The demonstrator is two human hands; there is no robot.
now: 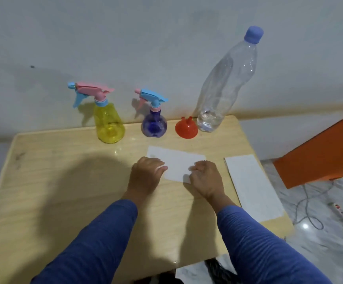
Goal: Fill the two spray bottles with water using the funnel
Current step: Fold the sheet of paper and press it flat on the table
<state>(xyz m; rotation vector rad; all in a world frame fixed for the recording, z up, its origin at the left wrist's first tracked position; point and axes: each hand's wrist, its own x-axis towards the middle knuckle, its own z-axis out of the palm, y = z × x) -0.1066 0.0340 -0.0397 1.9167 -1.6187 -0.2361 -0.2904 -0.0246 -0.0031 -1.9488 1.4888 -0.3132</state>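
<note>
A yellow spray bottle [108, 121] with a pink and blue trigger head stands at the table's far edge. To its right stands a smaller purple spray bottle [153, 124] with a blue trigger head. An orange funnel [186, 128] lies mouth down beside it. A tall clear water bottle [224, 85] with a blue cap holds a little water at its bottom. My left hand [146, 175] and my right hand [205, 179] rest with curled fingers on a white paper sheet [176, 160], each at one of its near corners. Whether they pinch it is unclear.
The wooden table [64, 171] stands against a pale wall. A second white sheet [252, 185] lies along the table's right edge. An orange piece of furniture [320, 152] and cables [310, 206] are on the marble floor to the right.
</note>
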